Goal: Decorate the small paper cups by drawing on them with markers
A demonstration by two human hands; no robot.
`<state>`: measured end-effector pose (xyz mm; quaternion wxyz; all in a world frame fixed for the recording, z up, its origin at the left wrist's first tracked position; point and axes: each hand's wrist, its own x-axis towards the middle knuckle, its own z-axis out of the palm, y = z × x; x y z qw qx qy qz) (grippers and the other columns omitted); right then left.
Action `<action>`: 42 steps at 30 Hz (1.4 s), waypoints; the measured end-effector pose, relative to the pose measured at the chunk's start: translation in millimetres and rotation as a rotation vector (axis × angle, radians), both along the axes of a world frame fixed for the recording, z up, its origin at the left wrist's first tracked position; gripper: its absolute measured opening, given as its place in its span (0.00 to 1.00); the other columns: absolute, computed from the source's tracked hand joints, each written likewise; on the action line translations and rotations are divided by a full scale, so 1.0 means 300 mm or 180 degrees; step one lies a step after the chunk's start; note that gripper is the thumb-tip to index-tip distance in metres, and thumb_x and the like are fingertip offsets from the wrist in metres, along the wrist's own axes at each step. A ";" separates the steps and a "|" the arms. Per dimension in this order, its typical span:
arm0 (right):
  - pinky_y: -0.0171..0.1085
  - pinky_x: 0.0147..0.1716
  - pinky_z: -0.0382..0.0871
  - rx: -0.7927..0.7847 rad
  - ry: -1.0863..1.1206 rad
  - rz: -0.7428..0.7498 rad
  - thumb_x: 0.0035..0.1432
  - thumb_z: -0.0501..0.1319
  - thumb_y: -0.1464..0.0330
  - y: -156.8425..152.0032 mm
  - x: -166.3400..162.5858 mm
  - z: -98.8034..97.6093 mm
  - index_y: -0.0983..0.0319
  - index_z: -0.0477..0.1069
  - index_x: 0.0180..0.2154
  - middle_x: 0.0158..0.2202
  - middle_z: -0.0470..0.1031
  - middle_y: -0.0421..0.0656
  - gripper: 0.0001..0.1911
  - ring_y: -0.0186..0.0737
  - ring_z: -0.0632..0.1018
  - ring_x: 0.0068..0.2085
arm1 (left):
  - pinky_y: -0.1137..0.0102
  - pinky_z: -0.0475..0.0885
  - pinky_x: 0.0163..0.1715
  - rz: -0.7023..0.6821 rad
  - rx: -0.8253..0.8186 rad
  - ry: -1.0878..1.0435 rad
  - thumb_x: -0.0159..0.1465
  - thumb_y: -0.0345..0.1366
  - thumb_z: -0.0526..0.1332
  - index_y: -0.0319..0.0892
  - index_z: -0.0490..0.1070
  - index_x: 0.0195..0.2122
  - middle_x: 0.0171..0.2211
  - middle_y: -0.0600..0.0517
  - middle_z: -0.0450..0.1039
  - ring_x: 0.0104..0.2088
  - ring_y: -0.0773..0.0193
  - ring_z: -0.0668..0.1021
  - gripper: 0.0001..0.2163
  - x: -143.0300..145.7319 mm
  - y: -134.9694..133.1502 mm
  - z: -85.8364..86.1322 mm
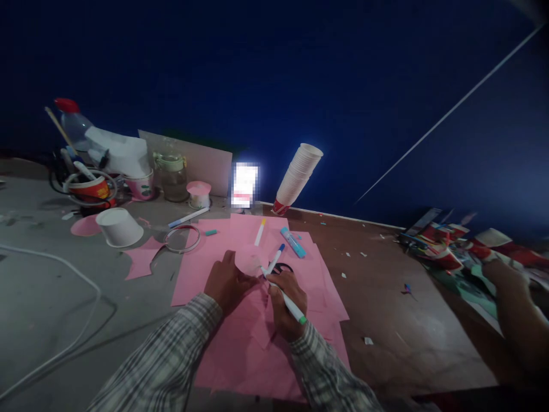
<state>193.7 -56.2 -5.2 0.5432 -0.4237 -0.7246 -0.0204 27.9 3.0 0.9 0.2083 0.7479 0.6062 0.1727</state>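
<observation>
My right hand [288, 300] is closed around a white marker [292, 307] with a green end, its tip over a round pink paper piece [247, 259]. Faint marks show on that piece. My left hand [227, 281] grips the piece's near left edge between thumb and fingers. Beneath both hands lie overlapping pink paper sheets [214, 355]. Just beyond my right hand are a blue-capped marker [277, 257] and black-handled scissors [283, 266], partly hidden. A yellow-capped marker [259, 232] and a turquoise glue stick [293, 242] lie farther back on the sheets.
At left stand a white paper cup [119, 227], a glass jar [170, 180] and a red pen cup [89, 189]. A tape ring [182, 238] overlaps the sheets. Stacked cups [299, 175] lean by the wall, near a lit screen [245, 184]. Another person's arm [517, 303] reaches in at right.
</observation>
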 end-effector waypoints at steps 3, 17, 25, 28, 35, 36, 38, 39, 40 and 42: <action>0.48 0.43 0.78 0.0009 0.0046 -0.0091 0.66 0.57 0.73 0.003 0.005 0.004 0.59 0.77 0.46 0.35 0.84 0.45 0.12 0.44 0.84 0.33 | 0.65 0.72 0.38 0.0008 0.0043 -0.0083 0.59 0.46 0.70 0.41 0.74 0.43 0.43 0.45 0.76 0.37 0.55 0.81 0.17 -0.001 -0.001 -0.007; 0.47 0.38 0.75 0.0006 0.0130 0.0010 0.68 0.56 0.72 -0.014 -0.017 0.006 0.57 0.75 0.48 0.34 0.82 0.43 0.12 0.43 0.80 0.31 | 0.63 0.72 0.39 -0.0086 -0.0041 0.0114 0.61 0.47 0.69 0.39 0.74 0.44 0.45 0.43 0.76 0.37 0.52 0.81 0.18 -0.001 0.005 -0.005; 0.47 0.39 0.74 0.0075 0.0154 0.0182 0.68 0.55 0.70 -0.018 -0.053 -0.007 0.57 0.74 0.50 0.34 0.81 0.42 0.13 0.42 0.80 0.31 | 0.63 0.71 0.40 -0.0247 -0.0085 0.0170 0.63 0.43 0.66 0.40 0.76 0.39 0.48 0.42 0.73 0.36 0.55 0.80 0.11 -0.010 0.010 0.000; 0.47 0.37 0.75 0.0161 0.0087 0.0273 0.69 0.55 0.70 -0.018 -0.063 0.001 0.57 0.74 0.50 0.34 0.82 0.43 0.13 0.42 0.80 0.31 | 0.62 0.71 0.41 -0.0263 -0.0105 0.0239 0.62 0.41 0.66 0.39 0.77 0.39 0.49 0.41 0.72 0.37 0.54 0.80 0.10 -0.010 0.009 0.008; 0.50 0.39 0.75 0.0173 0.0170 0.0232 0.69 0.55 0.69 -0.017 -0.029 -0.004 0.56 0.73 0.54 0.32 0.81 0.42 0.15 0.42 0.79 0.28 | 0.63 0.71 0.39 -0.0111 -0.0090 0.0053 0.62 0.45 0.67 0.38 0.74 0.44 0.44 0.43 0.75 0.37 0.53 0.81 0.16 -0.007 0.001 0.006; 0.50 0.38 0.75 0.0138 0.0171 0.0238 0.69 0.55 0.69 -0.017 -0.021 -0.007 0.56 0.73 0.54 0.32 0.80 0.42 0.15 0.42 0.78 0.27 | 0.63 0.71 0.39 -0.0048 -0.0084 0.0041 0.61 0.45 0.67 0.37 0.73 0.45 0.44 0.44 0.75 0.38 0.52 0.81 0.18 -0.006 0.000 0.004; 0.49 0.38 0.75 0.0041 0.0157 0.0274 0.69 0.56 0.70 -0.017 -0.012 -0.010 0.57 0.73 0.53 0.32 0.80 0.43 0.14 0.42 0.78 0.28 | 0.63 0.71 0.39 -0.0004 -0.0051 0.0071 0.61 0.46 0.68 0.38 0.73 0.45 0.44 0.44 0.75 0.39 0.51 0.81 0.18 -0.005 0.001 0.002; 0.49 0.39 0.75 0.0000 0.0151 0.0286 0.69 0.56 0.70 -0.018 -0.010 -0.011 0.57 0.73 0.53 0.33 0.80 0.43 0.14 0.42 0.78 0.29 | 0.63 0.71 0.39 -0.0018 -0.0044 0.0080 0.61 0.46 0.68 0.38 0.73 0.44 0.44 0.44 0.75 0.38 0.52 0.81 0.18 -0.005 0.001 0.001; 0.49 0.40 0.75 -0.0033 0.0139 0.0296 0.68 0.56 0.70 -0.018 -0.011 -0.012 0.57 0.73 0.53 0.34 0.81 0.43 0.15 0.42 0.79 0.29 | 0.63 0.71 0.39 -0.0042 -0.0045 0.0078 0.61 0.45 0.68 0.38 0.73 0.44 0.44 0.44 0.74 0.37 0.53 0.81 0.17 -0.005 0.002 0.000; 0.51 0.42 0.75 -0.0067 0.0104 0.0318 0.68 0.56 0.71 -0.019 -0.017 -0.010 0.55 0.72 0.55 0.37 0.81 0.43 0.16 0.43 0.80 0.31 | 0.64 0.70 0.38 -0.0112 -0.0049 0.0063 0.61 0.44 0.67 0.39 0.74 0.42 0.44 0.45 0.74 0.36 0.55 0.81 0.14 -0.006 0.004 0.000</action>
